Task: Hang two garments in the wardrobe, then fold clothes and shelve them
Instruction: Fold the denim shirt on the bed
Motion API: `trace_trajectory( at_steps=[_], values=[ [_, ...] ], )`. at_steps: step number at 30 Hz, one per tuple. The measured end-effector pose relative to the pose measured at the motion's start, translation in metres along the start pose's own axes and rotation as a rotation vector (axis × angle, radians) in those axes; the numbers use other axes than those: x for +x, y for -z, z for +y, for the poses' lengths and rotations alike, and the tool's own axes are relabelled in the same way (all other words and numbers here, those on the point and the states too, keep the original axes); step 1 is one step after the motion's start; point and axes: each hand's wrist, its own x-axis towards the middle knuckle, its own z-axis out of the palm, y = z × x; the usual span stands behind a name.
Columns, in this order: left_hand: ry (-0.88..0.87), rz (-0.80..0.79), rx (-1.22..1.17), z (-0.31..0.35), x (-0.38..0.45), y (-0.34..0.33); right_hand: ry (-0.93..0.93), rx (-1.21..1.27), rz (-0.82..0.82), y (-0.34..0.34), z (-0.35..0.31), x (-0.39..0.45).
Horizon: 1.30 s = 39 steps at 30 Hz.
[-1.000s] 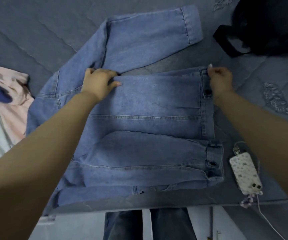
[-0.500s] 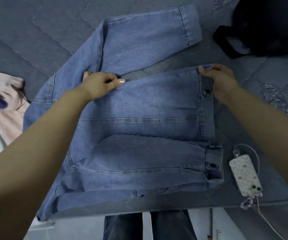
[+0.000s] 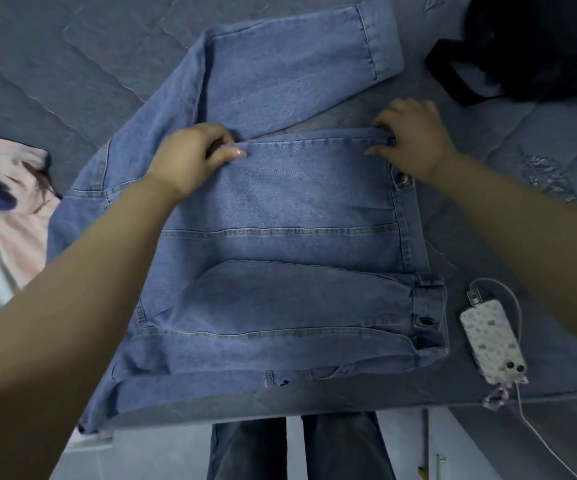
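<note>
A light blue denim jacket (image 3: 280,209) lies spread on the grey-blue bed (image 3: 72,71). One sleeve (image 3: 280,306) is folded across its near part, the other sleeve (image 3: 297,64) stretches away toward the upper right. My left hand (image 3: 190,157) grips the far folded edge of the jacket at its left, thumb on top. My right hand (image 3: 415,140) pinches the same edge at the right corner, by the buttoned hem band.
A phone in a patterned case (image 3: 491,341) with a white cable lies at the bed's near right edge. A black bag (image 3: 529,46) sits at the upper right. Pink, dark blue and pale clothes (image 3: 13,202) lie at the left. My legs stand below the bed edge.
Both hands have shifted along the jacket's far edge. My right hand has slid left and curled over the corner. The edge lies a little straighter.
</note>
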Motion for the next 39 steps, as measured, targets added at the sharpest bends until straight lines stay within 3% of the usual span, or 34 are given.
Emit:
trace_trajectory(
  at_steps=[7, 13, 17, 22, 25, 29, 30, 34, 39],
  values=[
    [-0.292, 0.05, 0.144, 0.038, -0.074, 0.031, 0.142, 0.032, 0.182, 0.029, -0.022, -0.074],
    [-0.383, -0.076, 0.204, 0.064, -0.157, 0.0, 0.219, -0.089, 0.119, 0.014, -0.052, -0.188],
    [-0.316, -0.192, 0.252, 0.063, -0.191, -0.04, 0.167, -0.082, 0.001, -0.023, -0.063, -0.226],
    [-0.134, -0.51, 0.459, 0.064, -0.2, -0.08, 0.128, -0.124, -0.145, -0.049, -0.076, -0.232],
    [-0.112, -0.37, 0.291, 0.077, -0.188, -0.082, 0.123, -0.109, -0.199, -0.043, -0.09, -0.222],
    [-0.148, 0.018, 0.068, 0.097, -0.164, -0.101, 0.128, -0.015, 0.152, -0.041, -0.113, -0.188],
    [-0.12, 0.006, 0.099, 0.096, -0.16, -0.11, 0.085, -0.022, 0.132, -0.045, -0.112, -0.18],
    [0.04, -0.222, 0.395, 0.073, -0.167, -0.158, -0.044, -0.14, -0.215, -0.083, -0.084, -0.173],
    [0.056, -0.213, 0.403, 0.059, -0.16, -0.176, -0.067, -0.165, -0.185, -0.108, -0.076, -0.173]
  ],
)
